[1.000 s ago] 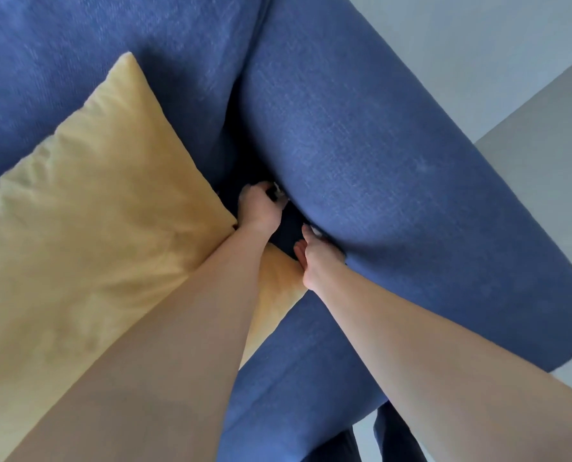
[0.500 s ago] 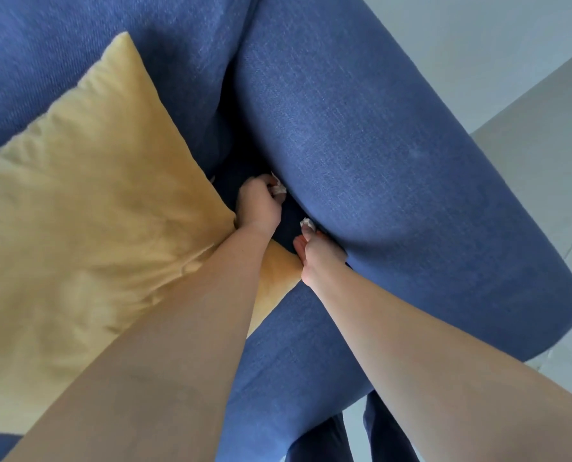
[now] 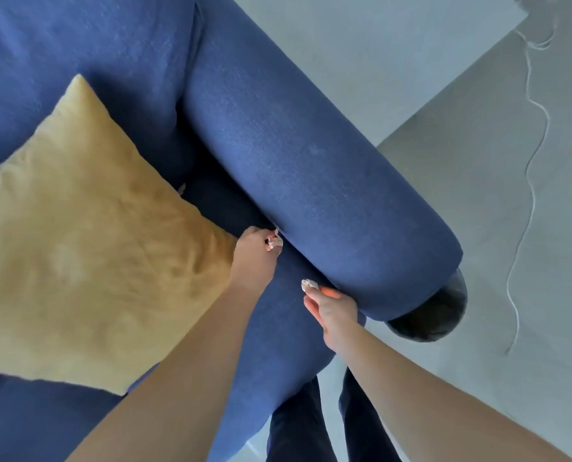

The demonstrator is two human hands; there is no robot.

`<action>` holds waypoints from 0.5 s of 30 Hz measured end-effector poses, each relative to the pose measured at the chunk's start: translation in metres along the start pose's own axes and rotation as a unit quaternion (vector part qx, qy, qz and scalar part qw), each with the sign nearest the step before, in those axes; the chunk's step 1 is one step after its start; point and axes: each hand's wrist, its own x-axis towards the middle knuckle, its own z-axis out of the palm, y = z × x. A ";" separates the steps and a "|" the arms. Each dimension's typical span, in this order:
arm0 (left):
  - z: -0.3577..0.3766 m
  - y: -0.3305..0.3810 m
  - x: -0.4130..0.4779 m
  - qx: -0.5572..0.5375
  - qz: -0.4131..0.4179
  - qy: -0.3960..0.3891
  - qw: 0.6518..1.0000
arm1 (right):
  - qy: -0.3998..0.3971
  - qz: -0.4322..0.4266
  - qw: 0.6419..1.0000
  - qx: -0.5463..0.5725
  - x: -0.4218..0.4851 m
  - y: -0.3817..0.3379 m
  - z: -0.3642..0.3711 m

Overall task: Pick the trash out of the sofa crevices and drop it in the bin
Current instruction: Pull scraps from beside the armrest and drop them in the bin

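A blue sofa has a dark crevice [image 3: 231,208] between the seat cushion and the right armrest [image 3: 311,155]. My left hand [image 3: 253,258] is at the crevice's near end, its fingertips pinched on a small whitish scrap [image 3: 274,241]. My right hand [image 3: 333,310] lies flat against the lower side of the armrest near its front end. Its fingertips are tucked under the armrest and hidden, and nothing shows in it. A dark round bin [image 3: 431,311] stands on the floor, partly hidden by the armrest's front end.
A large yellow cushion [image 3: 88,235] lies on the seat to the left, its corner touching my left wrist. A thin white cable [image 3: 531,168] trails over the grey floor at right. My dark trouser legs [image 3: 314,425] stand at the sofa's front edge.
Both hands have moved along the crevice toward the sofa's front end. The left fingers now pinch the whitish scrap clear of the gap. The bin and floor have come into view.
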 end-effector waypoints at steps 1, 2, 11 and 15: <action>0.008 0.003 -0.014 0.006 -0.010 -0.005 1.000 | -0.005 -0.004 1.000 -0.015 -0.002 0.002 -0.014; 0.016 0.008 -0.030 0.009 -0.021 -0.009 1.000 | -0.008 -0.008 1.000 -0.025 -0.005 0.005 -0.029; 0.111 0.064 -0.161 -0.119 -0.154 -0.068 0.979 | 0.056 -0.081 0.984 -0.151 -0.013 0.003 -0.186; 0.157 0.098 -0.195 -0.105 -0.152 -0.102 0.977 | 0.114 -0.103 0.972 -0.180 -0.010 -0.014 -0.253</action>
